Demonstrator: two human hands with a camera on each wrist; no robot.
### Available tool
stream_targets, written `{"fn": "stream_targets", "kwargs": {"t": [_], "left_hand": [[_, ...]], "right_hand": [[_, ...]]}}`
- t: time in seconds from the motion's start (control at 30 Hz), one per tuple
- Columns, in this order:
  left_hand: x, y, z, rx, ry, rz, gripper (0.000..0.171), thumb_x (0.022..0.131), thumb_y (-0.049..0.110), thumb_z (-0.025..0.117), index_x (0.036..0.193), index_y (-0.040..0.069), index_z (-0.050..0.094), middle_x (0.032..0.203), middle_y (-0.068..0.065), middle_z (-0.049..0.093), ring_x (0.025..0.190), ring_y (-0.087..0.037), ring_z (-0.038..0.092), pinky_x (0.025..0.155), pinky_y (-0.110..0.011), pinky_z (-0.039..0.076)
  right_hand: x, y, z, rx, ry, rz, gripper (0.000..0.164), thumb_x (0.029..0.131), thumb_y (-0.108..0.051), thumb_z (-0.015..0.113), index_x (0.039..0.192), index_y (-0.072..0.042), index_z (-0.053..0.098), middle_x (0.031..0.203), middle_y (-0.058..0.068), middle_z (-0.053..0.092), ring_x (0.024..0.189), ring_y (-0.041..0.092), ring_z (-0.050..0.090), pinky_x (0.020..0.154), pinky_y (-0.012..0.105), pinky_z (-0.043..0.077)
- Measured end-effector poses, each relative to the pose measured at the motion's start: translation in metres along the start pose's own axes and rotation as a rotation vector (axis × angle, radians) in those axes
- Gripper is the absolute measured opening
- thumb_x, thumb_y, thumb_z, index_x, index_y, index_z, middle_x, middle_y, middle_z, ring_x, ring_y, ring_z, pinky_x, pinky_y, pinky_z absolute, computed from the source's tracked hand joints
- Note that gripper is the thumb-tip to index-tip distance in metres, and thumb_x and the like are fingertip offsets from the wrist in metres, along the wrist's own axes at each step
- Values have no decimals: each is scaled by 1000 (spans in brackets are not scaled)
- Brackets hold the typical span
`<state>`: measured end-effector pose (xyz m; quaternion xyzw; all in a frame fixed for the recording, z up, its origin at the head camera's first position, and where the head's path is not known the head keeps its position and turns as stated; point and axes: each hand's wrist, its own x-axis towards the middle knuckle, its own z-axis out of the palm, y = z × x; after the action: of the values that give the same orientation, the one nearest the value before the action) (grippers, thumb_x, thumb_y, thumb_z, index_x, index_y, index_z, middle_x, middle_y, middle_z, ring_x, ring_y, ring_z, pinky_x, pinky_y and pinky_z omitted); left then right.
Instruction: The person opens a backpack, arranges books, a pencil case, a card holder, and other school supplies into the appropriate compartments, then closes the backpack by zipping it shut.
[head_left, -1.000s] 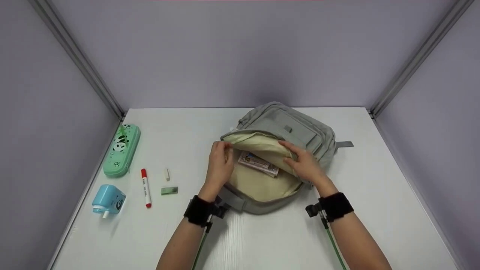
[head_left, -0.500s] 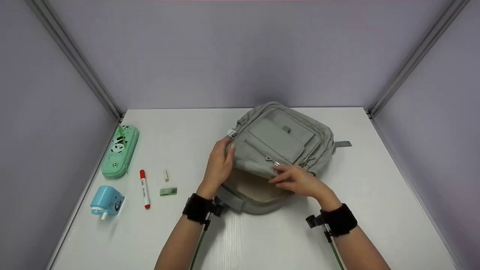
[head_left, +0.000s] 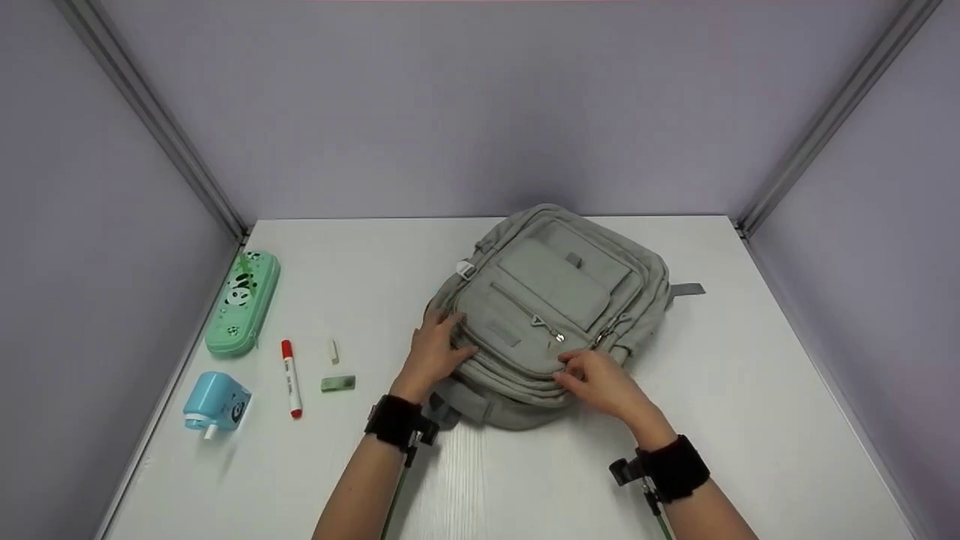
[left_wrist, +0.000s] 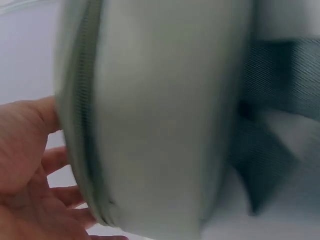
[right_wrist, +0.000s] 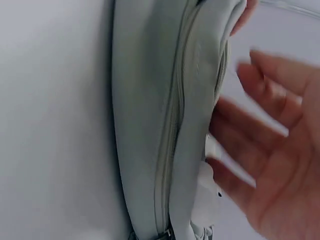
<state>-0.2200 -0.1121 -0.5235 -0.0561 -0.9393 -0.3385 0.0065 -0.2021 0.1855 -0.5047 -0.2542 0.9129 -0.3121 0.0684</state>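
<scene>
A grey backpack (head_left: 551, 277) lies on the white table with its front face up and its top toward me. The front panel now lies down over the opening, hiding the pale lining. My left hand (head_left: 433, 352) rests on the near left edge, thumb and fingers spread; in the left wrist view its fingers (left_wrist: 65, 194) reach past the zipper (left_wrist: 84, 90). At the near right edge is my right hand (head_left: 606, 384), fingers loosely bent. The right wrist view shows its fingertips right at the bag's edge beside a zipper track (right_wrist: 167, 160), pinching nothing.
To the left lie a green panda pencil case (head_left: 241, 304), a blue pencil sharpener (head_left: 214, 401), a red-capped marker (head_left: 292, 379), a small white eraser (head_left: 334, 351) and a small green block (head_left: 338, 383). A strap (head_left: 686, 289) sticks out at the backpack's right.
The backpack's front panel has come down toward me, covering the opening and the printed item inside. Both hands have moved lower, toward the bag's near edge.
</scene>
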Motion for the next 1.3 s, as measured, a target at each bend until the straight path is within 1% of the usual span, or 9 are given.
{"fn": "stream_targets", "kwargs": {"t": [0.1, 0.23, 0.43, 0.6, 0.7, 0.87, 0.97, 1.13, 1.3], "left_hand": [[-3, -5, 6, 49, -40, -7, 65, 89, 31, 73, 143, 6, 49, 147, -30, 35, 138, -45, 31, 108, -60, 26], [-5, -8, 10, 85, -79, 0, 65, 90, 32, 72, 145, 7, 48, 147, -35, 34, 140, -48, 23, 107, -54, 32], [-7, -8, 11, 80, -82, -15, 65, 88, 31, 74, 144, 9, 50, 143, -31, 43, 139, -49, 26, 106, -54, 35], [-12, -5, 14, 142, -74, 6, 64, 89, 34, 73, 143, 7, 52, 135, -32, 50, 134, -51, 34, 99, -54, 42], [-16, -2, 16, 200, -51, 19, 64, 89, 37, 72, 143, 8, 52, 129, -32, 55, 131, -50, 40, 95, -53, 46], [-23, 6, 22, 397, -6, 45, 64, 90, 47, 66, 142, 13, 53, 110, -25, 68, 119, -45, 54, 102, -60, 35], [-28, 11, 26, 479, 23, 69, 60, 92, 48, 64, 139, 12, 57, 92, -20, 71, 106, -42, 62, 104, -64, 29], [-34, 20, 29, 503, 57, 115, 51, 92, 42, 64, 130, 8, 64, 65, -13, 64, 72, -35, 66, 98, -60, 39], [-36, 27, 30, 489, 32, 121, 43, 92, 39, 66, 124, 11, 67, 71, -14, 67, 71, -37, 66, 86, -57, 46]], "right_hand": [[-8, -8, 11, -141, 169, 140, 21, 92, -26, 71, 96, -7, 68, 134, 28, 49, 114, 47, 53, 87, 58, 47], [-16, -16, 22, -285, 242, 248, 50, 92, -39, 69, 128, -5, 60, 138, 35, 37, 116, 55, 45, 90, 62, 41], [-14, -18, 31, -338, 164, 314, 59, 94, -47, 61, 139, -10, 54, 131, 41, 42, 115, 59, 44, 93, 64, 37], [-8, -12, 33, -316, 64, 354, 63, 96, -49, 56, 144, -9, 49, 129, 46, 43, 116, 62, 43, 94, 68, 35], [-3, -9, 30, -311, 28, 380, 65, 96, -52, 54, 145, -11, 48, 129, 46, 43, 116, 62, 42, 91, 70, 36], [6, -1, 17, -299, -27, 387, 66, 93, -57, 57, 142, -12, 54, 128, 39, 49, 116, 58, 44, 89, 67, 39], [12, 6, 8, -310, -56, 352, 63, 92, -55, 59, 137, -11, 59, 125, 33, 57, 114, 55, 48, 92, 63, 38], [24, 15, -6, -336, -121, 329, 55, 92, -45, 65, 135, -10, 60, 126, 28, 59, 113, 54, 50, 93, 62, 39], [35, 25, -15, -340, -168, 332, 53, 91, -34, 70, 137, -11, 59, 132, 28, 55, 119, 52, 47, 96, 64, 35]]}}
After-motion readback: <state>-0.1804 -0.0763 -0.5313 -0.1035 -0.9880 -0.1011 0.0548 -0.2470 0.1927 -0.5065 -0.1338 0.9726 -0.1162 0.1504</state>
